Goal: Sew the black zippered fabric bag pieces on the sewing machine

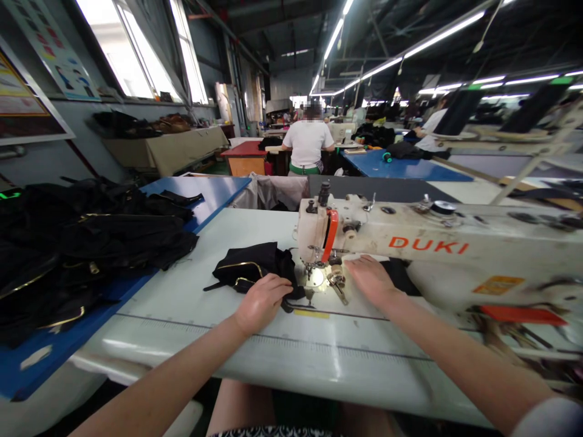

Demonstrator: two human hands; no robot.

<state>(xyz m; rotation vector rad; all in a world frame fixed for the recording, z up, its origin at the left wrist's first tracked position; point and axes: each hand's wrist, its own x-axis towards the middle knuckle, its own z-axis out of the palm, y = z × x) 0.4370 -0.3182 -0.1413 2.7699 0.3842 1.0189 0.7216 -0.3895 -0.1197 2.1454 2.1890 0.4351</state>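
A black fabric piece with gold zippers, pouch-like in shape, lies left of the sewing machine's lit needle area. My left hand is closed over its near right edge, fingers together, with the thumb mostly hidden. Under the machine arm reaches my right hand, its fingers stretched out flat beside the metal guide. Close behind that hand lie a pale strip and a black fabric patch. Whether the right fingertips touch the strip I cannot tell.
The white sewing machine spans the right side of the pale worktable. A heap of black zippered pieces covers much of the blue table at left. Ahead, a person in a white shirt sits facing away.
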